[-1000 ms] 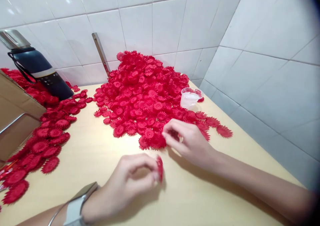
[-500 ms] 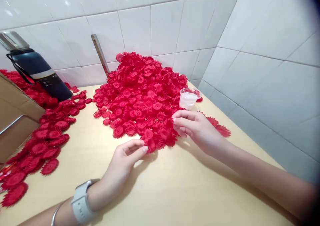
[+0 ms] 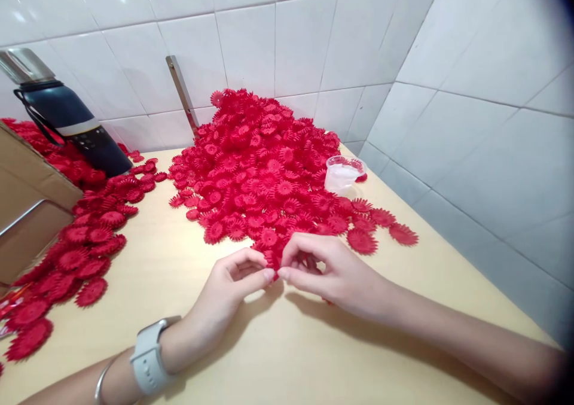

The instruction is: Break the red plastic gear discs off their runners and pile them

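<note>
My left hand (image 3: 226,291) is closed in a pinch, thumb and fingers on a small red flower-shaped disc with a fringed edge (image 3: 274,267). My right hand (image 3: 343,273) is curled just beside it, thumb and index fingertip together at the disc's right edge. What lies between those right fingertips is too small to make out. Behind both hands rises a large heap of similar red fringed discs (image 3: 255,166). Some discs show red beneath my right palm, partly hidden by the fingers.
A clear plastic cup (image 3: 343,177) stands right of the heap, near loose discs (image 3: 362,240). At left are a dark blue flask (image 3: 74,118), a cardboard box (image 3: 33,183) and more red discs (image 3: 72,258). A metal strip (image 3: 182,94) leans on the tiled wall (image 3: 296,40).
My right hand has moved left and toward me from the heap's right side, meeting my left fingertips. My left hand has barely moved. The discs by the cup are now uncovered.
</note>
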### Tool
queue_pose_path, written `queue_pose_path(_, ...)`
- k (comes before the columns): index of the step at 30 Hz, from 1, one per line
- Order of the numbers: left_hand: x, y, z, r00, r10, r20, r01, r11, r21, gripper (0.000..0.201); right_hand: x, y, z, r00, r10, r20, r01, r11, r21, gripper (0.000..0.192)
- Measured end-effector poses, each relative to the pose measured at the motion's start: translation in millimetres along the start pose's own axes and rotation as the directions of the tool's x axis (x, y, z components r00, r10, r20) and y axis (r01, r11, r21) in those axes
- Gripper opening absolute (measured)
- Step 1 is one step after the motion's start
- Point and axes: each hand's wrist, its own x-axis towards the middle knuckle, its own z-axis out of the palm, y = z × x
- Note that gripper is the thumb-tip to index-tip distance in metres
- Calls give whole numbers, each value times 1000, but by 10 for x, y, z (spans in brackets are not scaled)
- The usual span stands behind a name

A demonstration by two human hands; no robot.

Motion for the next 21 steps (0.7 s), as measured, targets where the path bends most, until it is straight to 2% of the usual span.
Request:
queue_pose_path(4, -4, -19, -9, 1000, 7, 29, -6, 1000, -28, 9, -4, 22, 37, 998, 14, 62, -21, 993, 113, 9)
queue_pose_path(9, -22, -9, 9, 998, -41, 41, 45, 995, -85, 5, 12, 30, 35, 993, 91, 80, -107, 970, 220, 9)
queue_pose_path(14, -12, 19, 26, 999, -3, 37, 4, 1000, -26, 4, 22, 23, 64, 988, 141, 62, -152, 956, 250, 11)
queue_pose_path(21, -34, 57, 51, 999, -43, 25, 44, 998, -33, 4, 9, 37, 72, 988, 144, 59, -154, 953, 262, 10)
